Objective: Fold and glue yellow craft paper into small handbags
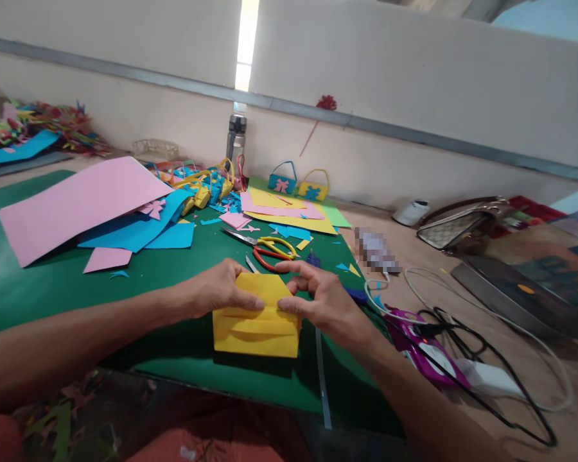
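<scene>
A folded piece of yellow craft paper (pixel 255 340), shaped like a small bag with creased front folds, is held over the front edge of the green mat (pixel 207 369). My left hand (pixel 224 289) grips its upper left side, thumb across the front and fingers behind. On the upper right, my right hand (pixel 320 292) presses its thumb on the front, with its other fingers bent behind the edge. Just beyond the paper lie scissors (pixel 274 247) with red and yellow handles. A thin translucent stick (pixel 322 378) lies right of the paper.
Pink sheets (pixel 87 205) and blue sheets (pixel 168 235) lie left. Small paper bags (pixel 313 186) stand at the back, beside a heap of cut pieces (pixel 212 186). On the right are a purple power strip (pixel 426 350), cables, a handbag (pixel 457 224) and a dark case (pixel 505 292).
</scene>
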### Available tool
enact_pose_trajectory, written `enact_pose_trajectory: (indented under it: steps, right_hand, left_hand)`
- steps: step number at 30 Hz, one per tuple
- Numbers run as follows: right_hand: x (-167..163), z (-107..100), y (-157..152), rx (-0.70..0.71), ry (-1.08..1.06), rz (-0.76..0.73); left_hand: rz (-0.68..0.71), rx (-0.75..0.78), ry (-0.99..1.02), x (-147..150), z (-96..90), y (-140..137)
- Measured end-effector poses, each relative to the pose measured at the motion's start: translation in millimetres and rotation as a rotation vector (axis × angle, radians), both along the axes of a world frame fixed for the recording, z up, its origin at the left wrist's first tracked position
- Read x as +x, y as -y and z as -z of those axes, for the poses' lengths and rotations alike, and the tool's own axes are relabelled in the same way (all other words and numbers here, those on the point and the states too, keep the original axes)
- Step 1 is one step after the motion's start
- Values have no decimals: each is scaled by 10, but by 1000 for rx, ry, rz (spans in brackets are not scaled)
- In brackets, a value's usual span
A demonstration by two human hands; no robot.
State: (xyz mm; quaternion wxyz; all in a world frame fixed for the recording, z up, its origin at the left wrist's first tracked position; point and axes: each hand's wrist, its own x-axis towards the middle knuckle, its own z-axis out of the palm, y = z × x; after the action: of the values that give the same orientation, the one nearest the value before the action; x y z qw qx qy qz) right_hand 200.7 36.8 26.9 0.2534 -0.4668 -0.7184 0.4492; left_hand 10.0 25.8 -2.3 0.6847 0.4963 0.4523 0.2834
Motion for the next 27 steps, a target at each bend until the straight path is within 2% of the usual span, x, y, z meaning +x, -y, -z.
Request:
enact_pose_trajectory:
  steps: [4, 8, 13, 15, 17, 23, 27]
  right_hand:
    - [-21, -3, 35, 118, 13, 2]
    - [-36, 15, 44, 178, 20, -5]
    - [-57, 38, 33, 315, 41, 22]
    - [-44, 39, 11, 323, 11, 37]
    - [-19, 37, -13, 270, -38, 48]
    - [24, 11, -23, -85, -63, -71]
    - [5, 15, -5, -147, 3, -57]
  left_hand:
    - [-20, 47, -55, -4, -26, -3]
    - [13, 70, -11, -20, -43, -23]
    - [28, 50, 23, -42, -16, -40]
    - [17, 18, 32, -56, -6, -55]
    - [19, -15, 44, -74, -4, -74]
    - [38, -23, 13, -96, -24, -92]
    - [39, 4, -16, -85, -23, -90]
